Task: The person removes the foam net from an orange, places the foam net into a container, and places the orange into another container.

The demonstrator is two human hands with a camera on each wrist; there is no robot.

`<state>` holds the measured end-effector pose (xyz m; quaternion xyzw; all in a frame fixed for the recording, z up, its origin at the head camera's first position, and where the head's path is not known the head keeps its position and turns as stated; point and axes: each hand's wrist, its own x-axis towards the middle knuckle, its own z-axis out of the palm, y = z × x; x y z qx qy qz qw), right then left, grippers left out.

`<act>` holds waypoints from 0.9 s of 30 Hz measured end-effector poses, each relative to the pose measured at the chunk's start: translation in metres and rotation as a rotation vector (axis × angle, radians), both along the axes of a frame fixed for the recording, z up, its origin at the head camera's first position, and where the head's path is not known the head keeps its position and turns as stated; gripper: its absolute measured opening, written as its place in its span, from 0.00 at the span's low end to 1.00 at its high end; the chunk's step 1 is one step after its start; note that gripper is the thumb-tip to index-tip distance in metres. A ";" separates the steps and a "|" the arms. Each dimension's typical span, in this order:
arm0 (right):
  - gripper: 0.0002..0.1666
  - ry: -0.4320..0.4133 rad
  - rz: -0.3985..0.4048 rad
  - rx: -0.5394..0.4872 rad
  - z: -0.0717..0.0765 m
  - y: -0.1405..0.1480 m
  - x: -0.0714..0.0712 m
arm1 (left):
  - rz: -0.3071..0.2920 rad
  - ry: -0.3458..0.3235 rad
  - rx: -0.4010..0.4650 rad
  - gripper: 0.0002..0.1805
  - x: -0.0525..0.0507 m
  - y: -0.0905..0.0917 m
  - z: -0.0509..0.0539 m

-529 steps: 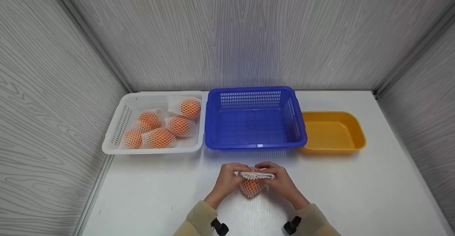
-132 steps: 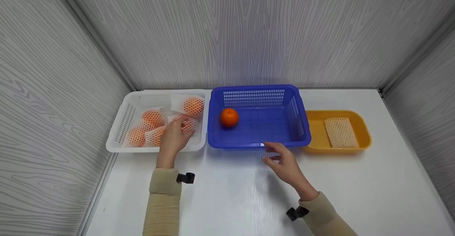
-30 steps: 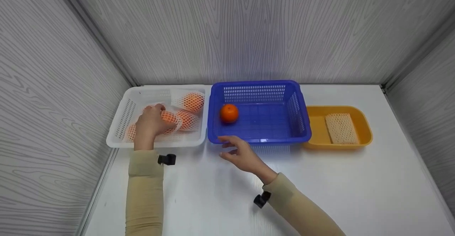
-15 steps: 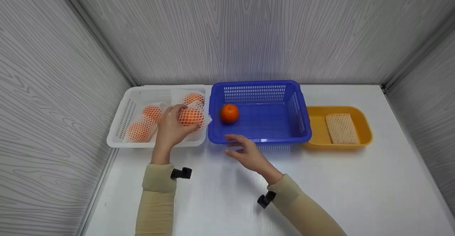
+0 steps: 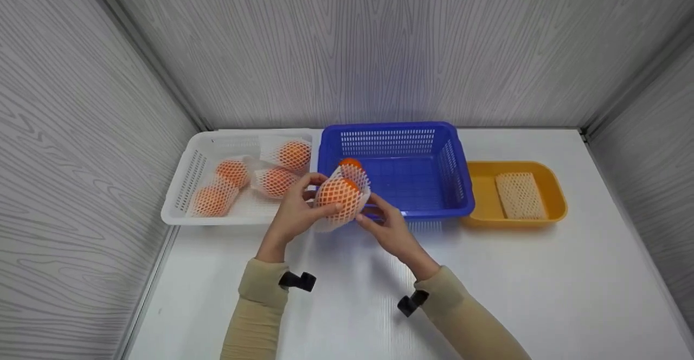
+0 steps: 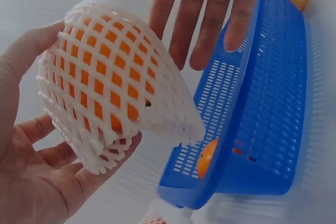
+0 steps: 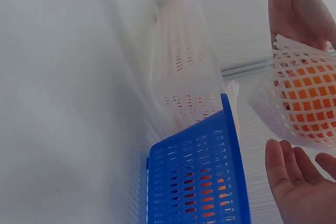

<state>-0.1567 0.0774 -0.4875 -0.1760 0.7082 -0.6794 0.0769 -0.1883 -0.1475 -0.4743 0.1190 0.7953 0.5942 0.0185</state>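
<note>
My left hand (image 5: 293, 213) grips an orange in a white foam net (image 5: 340, 200), held above the front left corner of the blue basket (image 5: 434, 212). In the left wrist view the thumb and fingers lie round the netted orange (image 6: 100, 77), and the net's mouth gapes toward the basket. My right hand (image 5: 393, 232) is close beside the net, its fingers loosely extended; the right wrist view shows this hand (image 7: 302, 182) apart from the net. A bare orange (image 5: 349, 162) lies in the blue basket, partly hidden behind the held one.
At the left, a white basket (image 5: 227, 220) holds several netted oranges (image 5: 279, 181). A yellow tray (image 5: 482, 200) stands right of the blue basket with a flat foam net (image 5: 521, 196) in it. Walls (image 5: 379, 51) enclose the table (image 5: 336, 316).
My left hand has lifted the netted orange out of the white basket and carried it right to the blue basket's front corner. The right hand has moved slightly right, beside the net.
</note>
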 end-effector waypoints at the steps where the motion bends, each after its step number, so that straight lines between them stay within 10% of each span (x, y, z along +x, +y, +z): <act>1: 0.34 -0.009 -0.013 -0.012 0.000 0.001 0.000 | -0.022 -0.015 0.012 0.34 0.001 0.003 -0.002; 9: 0.32 -0.035 -0.067 -0.096 -0.035 0.023 -0.008 | -0.185 -0.114 0.072 0.36 0.006 0.021 -0.018; 27: 0.38 -0.083 0.034 0.033 -0.052 0.070 0.007 | -0.353 -0.072 -0.131 0.43 0.022 0.047 -0.051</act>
